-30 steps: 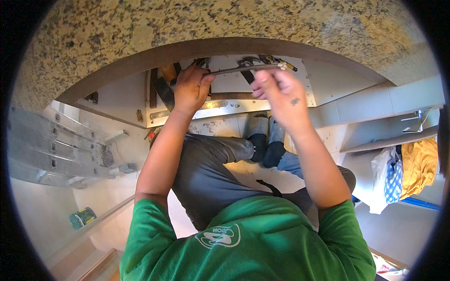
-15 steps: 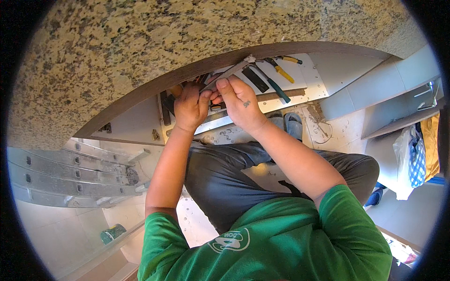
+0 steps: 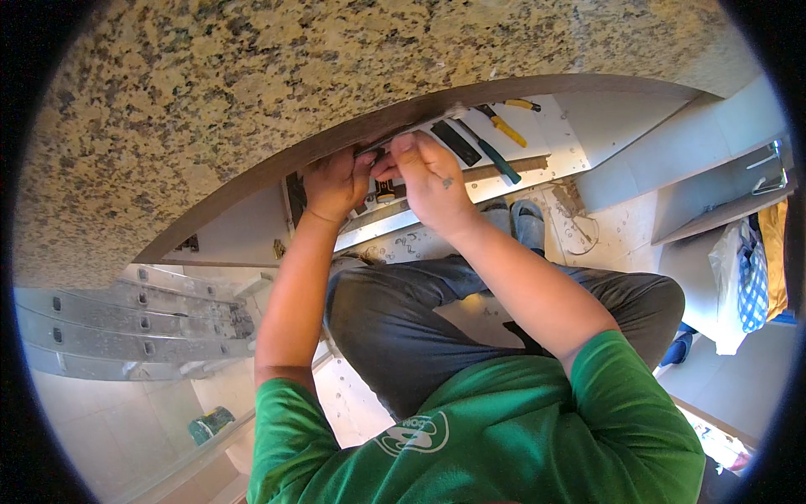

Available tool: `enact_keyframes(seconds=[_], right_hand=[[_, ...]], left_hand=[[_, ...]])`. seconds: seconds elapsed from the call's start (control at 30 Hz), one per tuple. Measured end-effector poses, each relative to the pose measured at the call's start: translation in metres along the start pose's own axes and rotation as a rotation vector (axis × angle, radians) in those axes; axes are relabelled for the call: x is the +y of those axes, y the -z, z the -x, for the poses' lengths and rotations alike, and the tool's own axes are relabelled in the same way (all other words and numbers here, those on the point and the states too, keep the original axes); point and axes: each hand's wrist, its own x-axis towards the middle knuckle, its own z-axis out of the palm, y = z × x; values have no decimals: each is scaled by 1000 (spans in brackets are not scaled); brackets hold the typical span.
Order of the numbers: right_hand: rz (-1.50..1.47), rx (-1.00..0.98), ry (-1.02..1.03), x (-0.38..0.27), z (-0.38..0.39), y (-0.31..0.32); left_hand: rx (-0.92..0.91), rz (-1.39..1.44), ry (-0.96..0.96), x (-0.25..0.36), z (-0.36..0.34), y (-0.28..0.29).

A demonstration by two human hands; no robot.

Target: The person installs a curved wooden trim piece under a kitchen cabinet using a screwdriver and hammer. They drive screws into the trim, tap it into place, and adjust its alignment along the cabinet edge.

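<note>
My left hand (image 3: pixel 336 181) is closed on a thin grey-brown strip (image 3: pixel 378 144) just below the dark front edge (image 3: pixel 520 86) of the granite countertop (image 3: pixel 353 59). My right hand (image 3: pixel 428 181) is beside it, fingers curled and pinched on the same strip, whose ends are partly hidden. Inside the cabinet below lie a black block (image 3: pixel 456 143), a green-handled tool (image 3: pixel 504 168), yellow-handled tools (image 3: pixel 508 130) and a small yellow-and-black object (image 3: pixel 384 189) next to my hands. A metal strip (image 3: pixel 369 231) runs along the cabinet's front.
A folded aluminium ladder (image 3: pixel 109 319) lies at left, near a green tub (image 3: pixel 211 424). At right is a low cupboard (image 3: pixel 697 210) with plastic bags (image 3: pixel 722 286), blue checked cloth (image 3: pixel 751 286) and yellow cloth (image 3: pixel 777 260). My bent legs (image 3: pixel 386 328) rest below the cabinet.
My right hand has come down and left to meet my left hand, bringing the strip up under the counter edge. In the last half second both hands moved only slightly.
</note>
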Motion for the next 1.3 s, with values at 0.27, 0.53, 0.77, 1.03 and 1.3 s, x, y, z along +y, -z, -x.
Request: enact_keyframes(seconds=[0.27, 0.53, 0.77, 1.03, 1.3], right_hand=[[-9, 64, -91, 2, 6, -15], [26, 64, -40, -15, 4, 8], [48, 76, -110, -13, 5, 0], [-8, 127, -83, -17, 8, 11], [-21, 108, -72, -22, 5, 16]], left_hand=[[-58, 95, 44, 2, 2, 14], [-123, 103, 46, 20, -16, 5], [1, 92, 3, 20, -15, 6], [-114, 121, 72, 38, -16, 5], [-8, 47, -7, 42, -25, 3]])
